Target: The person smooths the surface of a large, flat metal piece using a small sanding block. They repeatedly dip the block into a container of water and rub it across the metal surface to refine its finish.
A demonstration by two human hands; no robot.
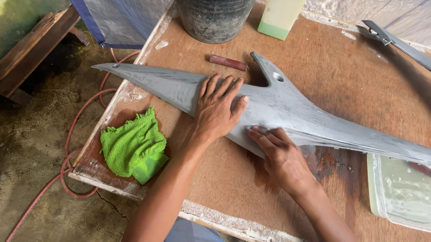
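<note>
grey panel (292,113) long axis left–right across frame centre | left hand (218,108) flat, fingers spread on top | right hand (280,156) fingertips pressing its lower edge, gripping nothing

Left hand (218,110) lying flat, fingers spread, at frame centre | right hand (281,158) pressing palm-down, fingers pointing left, just right of centre | bare forearms reaching up from the lower edge
</note>
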